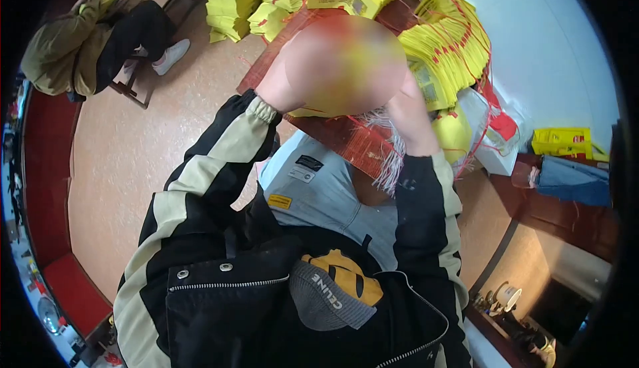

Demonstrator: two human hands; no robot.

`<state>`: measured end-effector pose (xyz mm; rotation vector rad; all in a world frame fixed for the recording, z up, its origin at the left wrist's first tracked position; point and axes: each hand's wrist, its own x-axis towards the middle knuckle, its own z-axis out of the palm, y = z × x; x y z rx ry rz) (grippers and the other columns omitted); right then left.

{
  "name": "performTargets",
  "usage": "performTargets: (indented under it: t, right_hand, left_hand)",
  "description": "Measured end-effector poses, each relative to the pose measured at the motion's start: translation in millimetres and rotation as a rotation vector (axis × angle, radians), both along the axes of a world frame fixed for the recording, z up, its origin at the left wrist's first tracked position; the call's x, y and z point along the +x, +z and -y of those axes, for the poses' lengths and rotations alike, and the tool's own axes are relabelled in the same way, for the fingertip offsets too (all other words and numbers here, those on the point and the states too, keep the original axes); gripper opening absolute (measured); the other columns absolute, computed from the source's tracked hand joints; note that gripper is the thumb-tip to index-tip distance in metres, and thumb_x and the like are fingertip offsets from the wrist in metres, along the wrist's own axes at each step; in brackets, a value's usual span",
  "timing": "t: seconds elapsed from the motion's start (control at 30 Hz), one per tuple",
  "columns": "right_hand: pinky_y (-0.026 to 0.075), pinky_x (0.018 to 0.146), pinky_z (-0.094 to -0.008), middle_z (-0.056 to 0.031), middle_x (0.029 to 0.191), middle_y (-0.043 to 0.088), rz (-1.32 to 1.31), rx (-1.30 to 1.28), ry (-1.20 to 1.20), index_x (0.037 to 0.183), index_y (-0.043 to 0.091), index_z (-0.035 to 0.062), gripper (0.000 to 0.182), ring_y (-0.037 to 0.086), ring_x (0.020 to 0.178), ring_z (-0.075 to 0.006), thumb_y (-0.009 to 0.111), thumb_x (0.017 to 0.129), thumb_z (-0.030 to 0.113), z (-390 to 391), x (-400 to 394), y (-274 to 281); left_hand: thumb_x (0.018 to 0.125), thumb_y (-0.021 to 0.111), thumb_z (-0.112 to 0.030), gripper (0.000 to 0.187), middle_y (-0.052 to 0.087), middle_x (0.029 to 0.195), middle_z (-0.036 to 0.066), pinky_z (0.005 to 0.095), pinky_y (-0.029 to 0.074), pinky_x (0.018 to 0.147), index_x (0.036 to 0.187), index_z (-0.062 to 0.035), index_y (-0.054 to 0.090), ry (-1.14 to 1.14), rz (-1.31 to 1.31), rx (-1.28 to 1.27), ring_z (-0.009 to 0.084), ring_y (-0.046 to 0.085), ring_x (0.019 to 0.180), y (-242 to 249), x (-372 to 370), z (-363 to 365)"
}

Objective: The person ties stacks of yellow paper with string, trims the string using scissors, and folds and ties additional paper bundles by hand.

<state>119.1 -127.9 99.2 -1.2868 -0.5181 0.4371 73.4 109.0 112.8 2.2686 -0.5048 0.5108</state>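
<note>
Both my hands are raised over the red wooden table (333, 143), with a blurred patch covering their fingers. My left hand (293, 78) comes in from the left and my right hand (403, 95) from the right. Yellow and red show through the blur between them, and a yellow edge lies below; the object itself cannot be made out. A bundle of white strings (391, 158) hangs over the table's near edge beside my right wrist. Stacked yellow printed bags (452, 48) with red cords stand right of my hands.
More yellow stacks (233, 10) line the back. A seated person (73, 48) is at upper left, by a wooden table. At right are a yellow package (561, 142), folded blue cloth (574, 182) and a white box (496, 158). A red bench (76, 291) stands lower left.
</note>
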Motion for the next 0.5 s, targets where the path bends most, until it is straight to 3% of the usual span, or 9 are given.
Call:
performTargets:
  t: [0.03,0.13,0.2,0.23,0.3,0.33,0.4,0.43,0.5]
  right_hand:
    - [0.049,0.079,-0.0271,-0.0012,0.091,0.061,0.003,0.000,0.010,0.116,0.062,0.0029,0.012,0.058,0.083,-0.0103,0.059,0.110,0.012,8.9,2.3,4.1]
    - [0.047,0.079,-0.0233,-0.0001,0.093,0.061,0.012,0.035,-0.055,0.118,0.062,0.0025,0.013,0.058,0.085,-0.0084,0.059,0.110,0.011,40.4,15.7,15.3]
    - [0.047,0.081,-0.0229,0.0021,0.093,0.060,0.139,-0.128,-0.217,0.121,0.063,0.0026,0.014,0.057,0.085,-0.0077,0.060,0.109,0.010,60.0,27.1,21.1]
    - [0.047,0.081,-0.0229,0.0021,0.093,0.060,0.143,-0.130,-0.212,0.121,0.063,0.0026,0.014,0.057,0.085,-0.0077,0.060,0.109,0.010,71.8,36.5,19.7]
    - [0.049,0.097,-0.0283,-0.0056,0.113,0.066,0.241,-0.294,-0.330,0.132,0.062,0.0022,0.027,0.064,0.107,-0.0154,0.064,0.107,0.012,86.4,55.2,11.0]
    - [0.049,0.097,-0.0283,-0.0056,0.113,0.066,0.250,-0.289,-0.321,0.132,0.062,0.0022,0.027,0.064,0.107,-0.0154,0.064,0.107,0.012,84.1,57.9,9.2]
    - [0.042,0.115,-0.0358,-0.0156,0.143,0.059,0.582,-0.464,-0.541,0.141,0.061,0.0031,0.040,0.055,0.138,-0.0250,0.069,0.104,0.013,81.4,59.0,8.4]
    - [0.032,0.125,-0.0388,-0.0196,0.162,0.044,0.513,-0.447,-0.498,0.145,0.060,0.0040,0.046,0.038,0.155,-0.0295,0.072,0.101,0.015,82.7,57.1,7.3]
    - [0.036,0.122,-0.0385,-0.0190,0.157,0.049,0.556,-0.461,-0.479,0.142,0.062,0.0037,0.044,0.044,0.150,-0.0284,0.072,0.101,0.015,70.9,40.6,0.2]
  left_hand:
    - [0.094,0.078,-0.018,0.015,0.074,0.104,0.008,0.0428,0.052,0.099,0.097,-0.0048,0.072,-0.002,0.101,0.077,0.0307,0.065,0.110,0.4,4.4,-2.6]
    - [0.095,0.078,-0.018,0.015,0.074,0.104,0.008,0.0425,0.052,0.097,0.097,-0.0044,0.072,0.036,0.042,0.119,0.0311,0.065,0.109,2.0,13.6,-15.6]
    - [0.097,0.076,-0.021,0.018,0.074,0.102,0.009,0.0404,0.054,0.090,0.098,-0.0034,0.073,0.084,0.088,0.116,0.0299,0.068,0.101,0.7,25.8,-26.9]
    - [0.097,0.075,-0.025,0.023,0.075,0.098,0.013,0.0417,0.055,0.087,0.098,-0.0023,0.074,0.185,-0.008,-0.005,0.0322,0.070,0.096,2.5,32.9,-32.5]
    - [0.096,0.073,-0.032,0.033,0.076,0.092,0.018,0.0423,0.057,0.080,0.100,0.0000,0.076,0.394,-0.148,-0.175,0.0348,0.072,0.086,-2.4,54.4,-54.4]
    - [0.096,0.072,-0.036,0.038,0.076,0.089,0.019,0.0416,0.057,0.077,0.101,0.0013,0.076,0.504,-0.191,-0.222,0.0350,0.073,0.082,-14.8,70.0,-75.0]
    - [0.101,0.070,-0.032,0.033,0.070,0.081,0.007,0.0345,0.050,0.064,0.100,0.0009,0.074,0.690,-0.159,-0.444,0.0156,0.062,0.068,-53.6,101.6,-121.1]
    - [0.100,0.069,-0.030,0.031,0.069,0.080,0.007,0.0352,0.049,0.060,0.100,0.0008,0.074,0.789,-0.265,-0.604,0.0157,0.061,0.066,-60.6,103.9,-138.5]
    - [0.099,0.069,-0.028,0.030,0.070,0.082,0.009,0.0368,0.049,0.059,0.106,0.0006,0.073,0.951,-0.410,-0.913,0.0180,0.062,0.066,-79.2,105.0,-172.3]
